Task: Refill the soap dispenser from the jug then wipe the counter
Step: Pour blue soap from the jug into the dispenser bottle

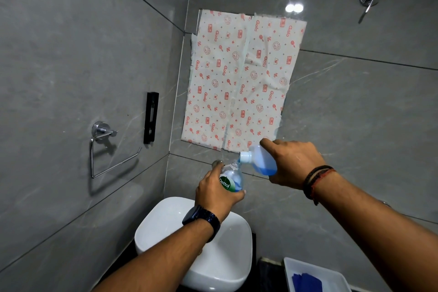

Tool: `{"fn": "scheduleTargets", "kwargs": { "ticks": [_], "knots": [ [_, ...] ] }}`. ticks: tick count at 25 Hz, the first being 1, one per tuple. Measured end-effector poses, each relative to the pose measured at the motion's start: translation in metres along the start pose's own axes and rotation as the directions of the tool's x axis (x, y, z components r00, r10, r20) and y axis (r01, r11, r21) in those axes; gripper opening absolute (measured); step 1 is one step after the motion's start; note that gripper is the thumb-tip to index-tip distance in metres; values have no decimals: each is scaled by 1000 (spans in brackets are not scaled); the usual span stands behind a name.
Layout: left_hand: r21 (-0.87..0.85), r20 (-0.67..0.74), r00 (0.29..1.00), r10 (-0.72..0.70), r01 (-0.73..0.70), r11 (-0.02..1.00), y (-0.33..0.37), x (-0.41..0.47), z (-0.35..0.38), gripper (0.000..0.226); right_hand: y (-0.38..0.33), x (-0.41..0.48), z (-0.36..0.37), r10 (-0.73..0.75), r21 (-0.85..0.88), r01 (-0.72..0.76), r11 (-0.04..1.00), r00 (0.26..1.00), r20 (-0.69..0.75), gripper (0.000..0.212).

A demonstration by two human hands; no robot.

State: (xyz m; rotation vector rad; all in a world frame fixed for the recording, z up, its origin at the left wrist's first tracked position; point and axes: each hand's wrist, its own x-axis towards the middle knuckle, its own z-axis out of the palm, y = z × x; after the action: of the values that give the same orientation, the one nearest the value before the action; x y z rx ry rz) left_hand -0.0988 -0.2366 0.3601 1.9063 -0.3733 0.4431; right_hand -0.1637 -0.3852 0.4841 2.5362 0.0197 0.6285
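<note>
My left hand (216, 193) grips a clear soap dispenser bottle (233, 179) with a green Dettol label, held above the white basin (166, 223). Its top is off and its neck is open. My right hand (292, 163) holds a small translucent jug (260, 161) of blue liquid, tipped to the left. The jug's white spout sits right over the dispenser's neck. Blue liquid pools in the jug's lower side and some shows inside the dispenser. The dark counter (267, 272) is seen only at the bottom, beside the basin.
A white tray (294, 268) holding a blue cloth (305, 281) stands at the bottom right. Patterned paper (239, 80) covers the wall ahead. A chrome holder (104, 149) and a black bracket (150, 117) hang on the left wall. A chrome tap knob (218, 163) sits behind the dispenser.
</note>
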Motion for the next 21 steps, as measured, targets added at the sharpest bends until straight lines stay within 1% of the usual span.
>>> {"fn": "scheduleTargets", "kwargs": {
  "ticks": [8,15,21],
  "knots": [
    [5,6,1000,1,-1,1000,1,1,1,81,2,0,-1,-9,-13,9,1000,1000,-21,62],
    [0,4,1000,4,-4,1000,0,0,1,84,0,-2,-3,-9,-7,9,1000,1000,-1,62],
    [15,-7,1000,9,-9,1000,-1,0,2,82,0,-2,-5,-11,-34,11,999,1000,-15,62]
  ]
}}
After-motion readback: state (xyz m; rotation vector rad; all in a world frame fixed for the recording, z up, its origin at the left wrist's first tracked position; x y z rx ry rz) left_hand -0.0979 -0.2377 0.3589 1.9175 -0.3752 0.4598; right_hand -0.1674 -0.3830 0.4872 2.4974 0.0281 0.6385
